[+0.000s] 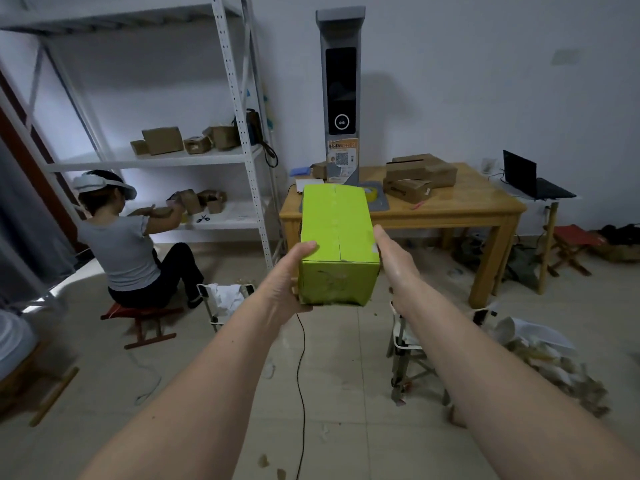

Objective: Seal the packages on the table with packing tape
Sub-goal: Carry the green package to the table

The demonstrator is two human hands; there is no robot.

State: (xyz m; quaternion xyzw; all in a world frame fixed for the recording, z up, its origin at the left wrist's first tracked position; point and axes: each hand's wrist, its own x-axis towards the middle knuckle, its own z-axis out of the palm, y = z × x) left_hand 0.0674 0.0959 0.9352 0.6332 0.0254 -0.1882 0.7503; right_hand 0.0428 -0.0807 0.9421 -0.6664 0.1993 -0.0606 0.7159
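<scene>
Several brown boxes point(419, 176) on wooden table point(485, 202) — white wall, tiled floor

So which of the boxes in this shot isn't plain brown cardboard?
The green box, held between the left hand and right hand. The boxes on the table and shelves are all brown.

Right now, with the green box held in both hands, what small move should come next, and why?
Probably carry the green box forward and set it on the table: left hand and right hand hold it in the air, and the tape roll lies there.
</scene>
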